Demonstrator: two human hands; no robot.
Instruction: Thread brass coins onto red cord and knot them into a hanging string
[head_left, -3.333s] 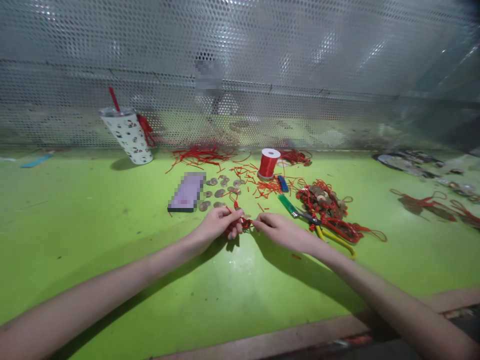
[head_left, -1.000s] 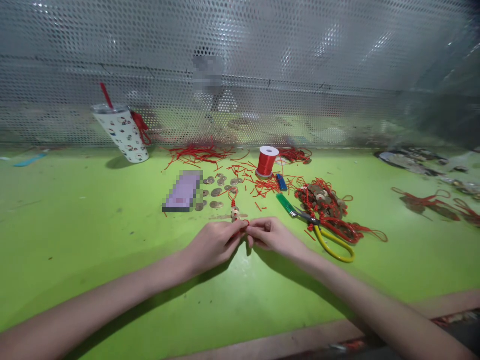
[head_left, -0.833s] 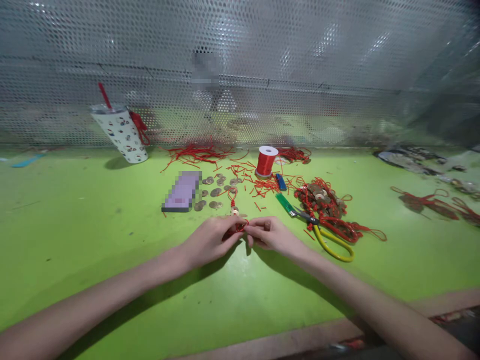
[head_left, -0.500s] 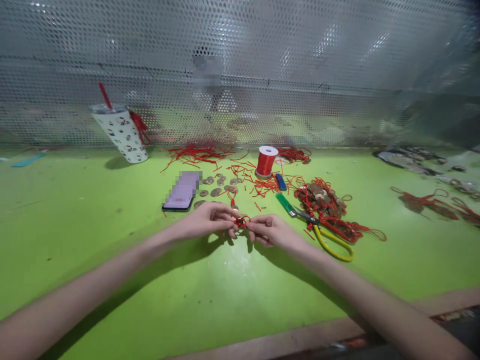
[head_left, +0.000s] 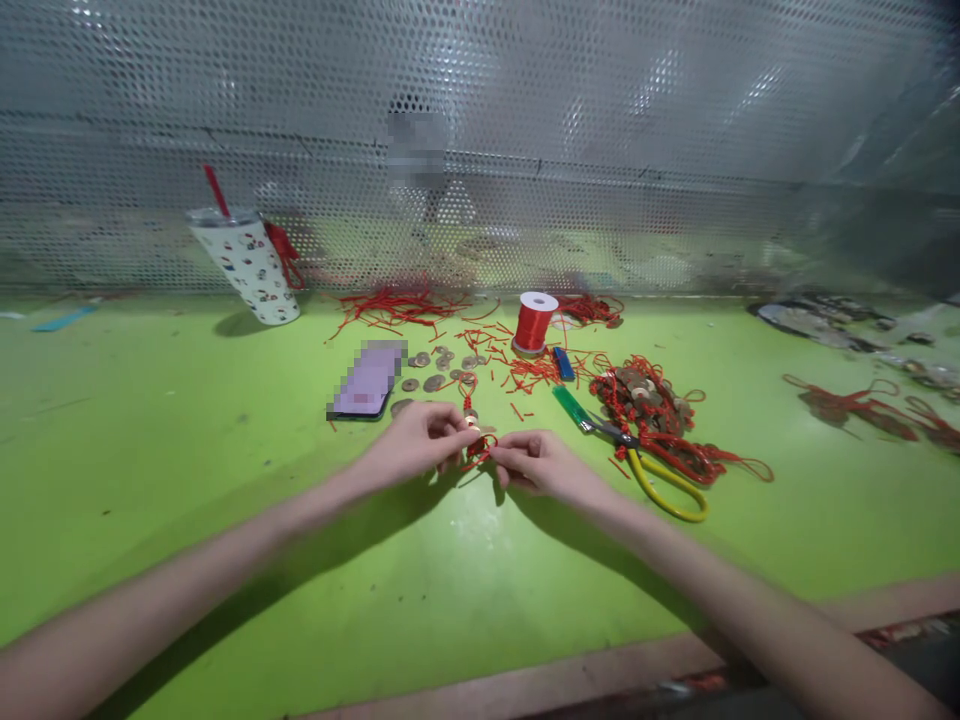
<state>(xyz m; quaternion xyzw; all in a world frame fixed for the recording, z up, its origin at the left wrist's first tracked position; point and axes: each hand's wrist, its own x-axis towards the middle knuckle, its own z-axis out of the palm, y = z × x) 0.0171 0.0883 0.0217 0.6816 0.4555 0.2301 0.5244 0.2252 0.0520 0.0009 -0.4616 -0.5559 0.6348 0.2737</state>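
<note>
My left hand [head_left: 420, 448] and my right hand [head_left: 540, 464] meet at the middle of the green table [head_left: 225, 480], fingertips almost touching. Both pinch a small red cord knot [head_left: 477, 450] with a brass coin on it; the cord runs away from me toward loose coins [head_left: 433, 380]. A phone [head_left: 367, 380] lies just beyond my left hand. Yellow-handled scissors [head_left: 652, 480] lie right of my right hand.
A red thread spool [head_left: 535, 324], a blue lighter [head_left: 564, 365] and a green lighter [head_left: 574, 408] stand behind the hands. A heap of finished red coin tassels [head_left: 652, 410] lies at the right. A patterned cup with a straw [head_left: 247, 265] stands back left. Perforated metal screen [head_left: 525, 150] closes the far side.
Both hands stayed together on the knot, shifting slightly toward me and back. The left hand's fingers reworked their grip on the cord; the knot stays between the fingertips.
</note>
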